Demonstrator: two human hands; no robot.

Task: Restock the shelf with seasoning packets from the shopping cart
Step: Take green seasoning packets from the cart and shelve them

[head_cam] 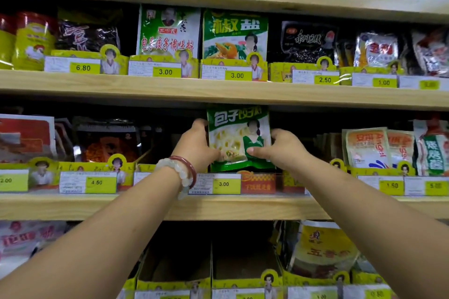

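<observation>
**Mia:** What are the hands doing?

**Ben:** Both are holding one green packet. The left hand is gripping its left edge. The right hand is pinching its right edge, with the thumb on the front.

**Mia:** Where is the packet sitting?

**Ben:** It is standing up straight, just above the yellow 3.00 price tag. Its bottom is going down behind that tag. Its top is almost touching the wooden board over it.

**Mia:** How should it go in?

**Ben:** I think it should be sliding straight back and down, with its picture facing out. Both hands should be keeping it flat so it is not bending or tipping. The top needs to be staying under the board.

**Mia:** What is around the tag?

**Ben:** To the left of it, dark packets are standing above a 4.50 tag. To the right, orange and white packets are leaning. Below it, open yellow boxes are looking dark inside. Well above it, more green packets are lining another shelf.

**Mia:** And the cart?

**Ben:** I am not seeing it here.
</observation>
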